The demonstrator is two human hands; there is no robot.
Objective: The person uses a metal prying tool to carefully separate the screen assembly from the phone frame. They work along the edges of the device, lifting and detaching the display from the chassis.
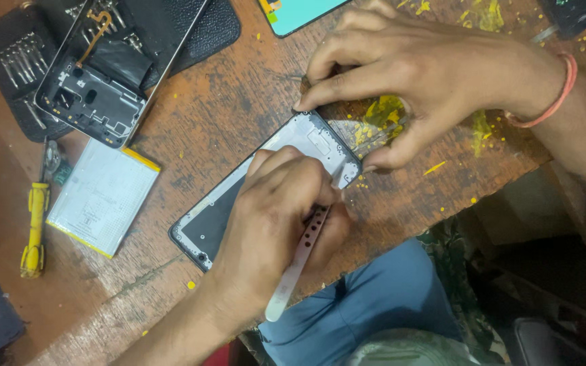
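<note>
While a stripped phone frame [266, 183] lies slantwise near the front edge of a scarred wooden counter [198, 115], the person's left hand [272, 224] is closed around a pair of metal tweezers [300, 261], its tip pressed down at the frame's upper corner, and the right hand [401, 74] — a pink band at the wrist — bears down with spread fingertips on the same corner, clasping nothing. Risk here looks to lie in the tool: a slip of the tip off the thin rim could, by the look of it, gouge the frame or jab the steadying fingers just beside it. Yellow flecks and a smear of yellow residue [384, 112] dot the wood under the right hand and might foul the work. Room is tight on the near side, where the frame's lower end sits close to the counter's lip above the person's blue-clad knee [374, 305]; a hard push could send it over. To the left lie a flat silver battery [103, 196], a yellow-handled screwdriver [35, 230] and a second opened phone body [113, 68] resting on a black tool case [8, 54] — near, but apart from the hands.
</note>
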